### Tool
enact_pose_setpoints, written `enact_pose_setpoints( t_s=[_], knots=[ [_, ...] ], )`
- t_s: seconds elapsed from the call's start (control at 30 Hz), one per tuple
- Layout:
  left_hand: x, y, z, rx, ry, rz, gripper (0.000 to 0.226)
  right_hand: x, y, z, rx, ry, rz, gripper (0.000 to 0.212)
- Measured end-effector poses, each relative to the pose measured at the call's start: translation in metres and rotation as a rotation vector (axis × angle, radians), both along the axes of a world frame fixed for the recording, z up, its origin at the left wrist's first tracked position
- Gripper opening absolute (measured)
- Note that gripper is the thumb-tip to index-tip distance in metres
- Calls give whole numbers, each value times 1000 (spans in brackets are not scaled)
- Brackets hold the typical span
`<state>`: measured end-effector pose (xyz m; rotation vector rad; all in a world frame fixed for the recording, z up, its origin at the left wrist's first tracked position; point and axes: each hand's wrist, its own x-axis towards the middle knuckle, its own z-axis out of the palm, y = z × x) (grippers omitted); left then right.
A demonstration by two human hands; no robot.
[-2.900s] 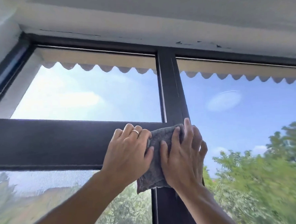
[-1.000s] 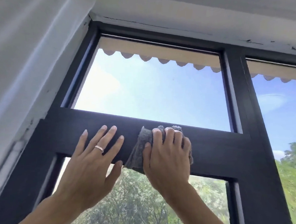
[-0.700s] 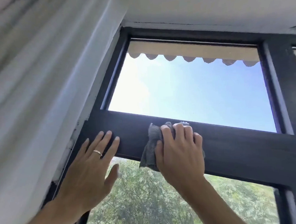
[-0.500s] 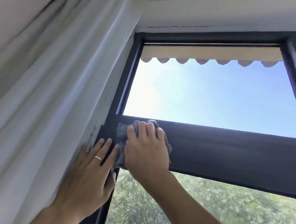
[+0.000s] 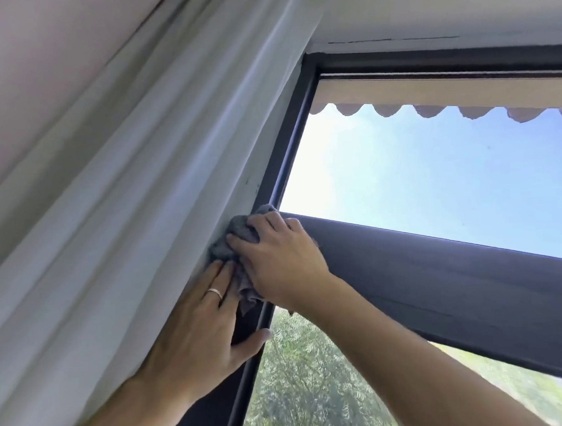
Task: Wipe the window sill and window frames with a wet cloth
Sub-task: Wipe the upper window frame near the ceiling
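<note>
The right hand [image 5: 277,257] presses the grey cloth [image 5: 231,240] with curled fingers into the dark window frame's [image 5: 439,279] left corner, beside the white curtain [image 5: 116,195]. The left hand [image 5: 198,334] lies flat just below, fingers straight; its fingertips touch the cloth.

A pale curtain [image 5: 116,195] is hung from eleven down to seven o'clock. Bright blue sky [image 5: 434,178] is seen at three, a scalloped awning [image 5: 446,104] at one, green trees [image 5: 308,384] at five.

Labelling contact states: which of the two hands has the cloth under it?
The right hand: it presses the grey cloth into the frame corner. The left hand, wearing a ring, lies flat below.
</note>
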<state>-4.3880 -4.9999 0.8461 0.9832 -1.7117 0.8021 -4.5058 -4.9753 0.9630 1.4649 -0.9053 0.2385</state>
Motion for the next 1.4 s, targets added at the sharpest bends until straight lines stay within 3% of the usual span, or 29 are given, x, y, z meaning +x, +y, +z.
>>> enact_pose_setpoints(
  t_s=[0.17,0.43,0.6,0.8,0.97,1.13,1.27,1.4],
  knots=[
    [1,-5,-4,-57,-49,4,78,-43,28,-18,-137,-37,57,41],
    [-2,4,0,-34,-34,11,80,-23,21,6,55,43,15,52],
    [-28,21,15,-142,-4,-109,68,-72,83,-6,-19,-157,-64,69],
    [-114,64,55,-247,-88,-328,66,-158,167,-6,-239,-446,-115,45],
    [-172,95,78,-291,-87,-460,65,-241,240,13,-389,-739,-248,42],
    [-194,99,85,-295,-64,-509,60,-256,236,8,-548,-865,-233,33],
    [-192,95,85,-315,-62,-501,56,-216,205,12,-392,-752,-309,37],
    [-190,97,86,-332,-58,-489,54,-242,239,13,-246,-717,-317,39]
  ],
)
